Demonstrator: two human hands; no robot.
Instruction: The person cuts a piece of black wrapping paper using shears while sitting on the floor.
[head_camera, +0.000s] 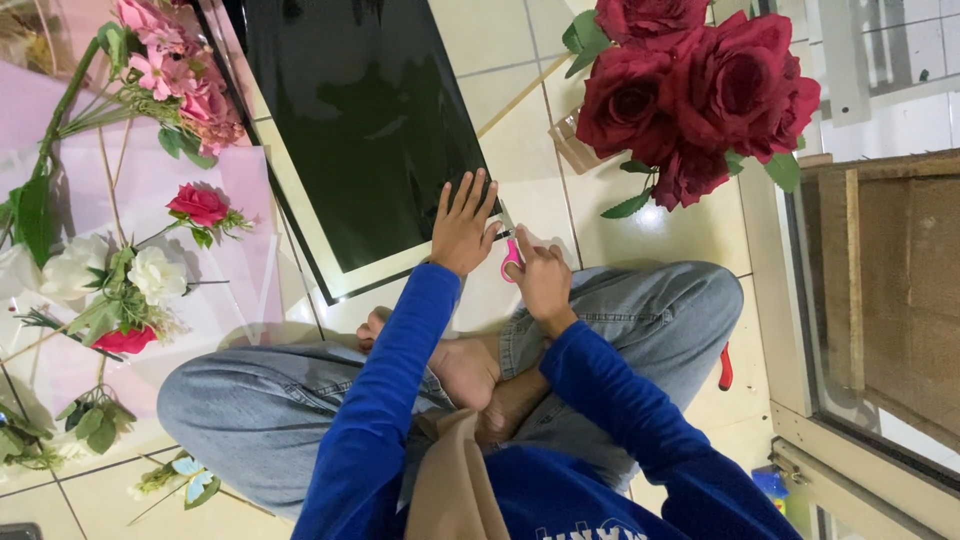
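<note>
Scissors (511, 259) with pink handles sit in the right hand (541, 277), fingers curled through the handles, at the near corner of a black sheet (365, 120) lying on the tiled floor (520, 150). Left hand (462, 226) presses flat on that corner, fingers spread. Red roses (700, 90) lie beyond.

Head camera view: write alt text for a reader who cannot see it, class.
A person sitting cross-legged on a tiled floor presses the left hand flat on a dark glossy sheet while the right hand holds pink-handled scissors at its edge. Red roses lie right, mixed flowers left.
</note>
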